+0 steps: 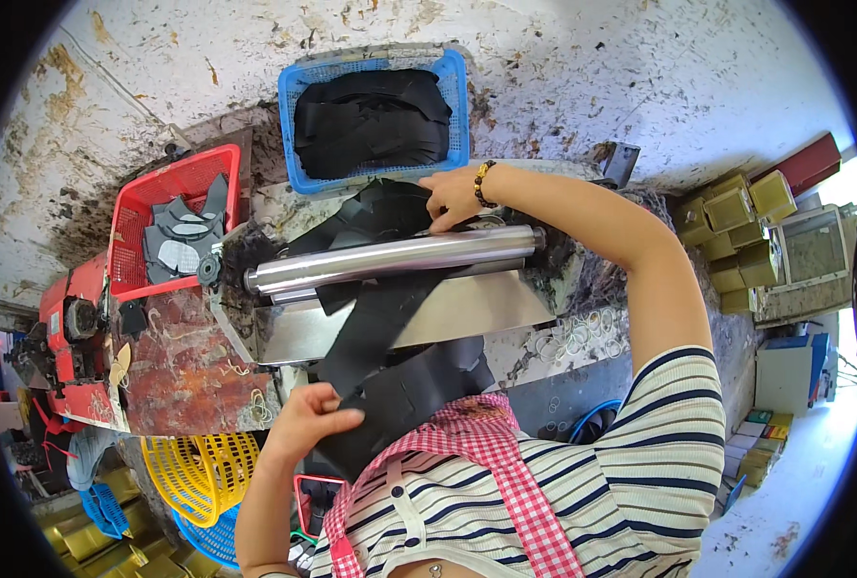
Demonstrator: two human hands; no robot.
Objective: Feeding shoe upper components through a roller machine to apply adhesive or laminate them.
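Observation:
A shiny metal roller [390, 260] lies across the machine in front of me. Flat black sheet pieces [380, 210] are heaped on its far side. My right hand [457, 197] reaches over the roller to this heap, its fingers bent and apart at the pieces' edge. A long black strip [376, 323] passes beneath the roller and down over the smooth metal plate [477, 306] towards me. At my lap, my left hand [308, 424] is closed on the edge of a black sheet piece [404, 400], thumb on top.
Beyond the roller stands a blue basket [287, 135] full of black pieces. A red basket [130, 231] of grey and black pieces is on the left. Yellow baskets [183, 477] sit below left. Rubber bands [583, 337] lie right of the plate; boxes [732, 226] are stacked far right.

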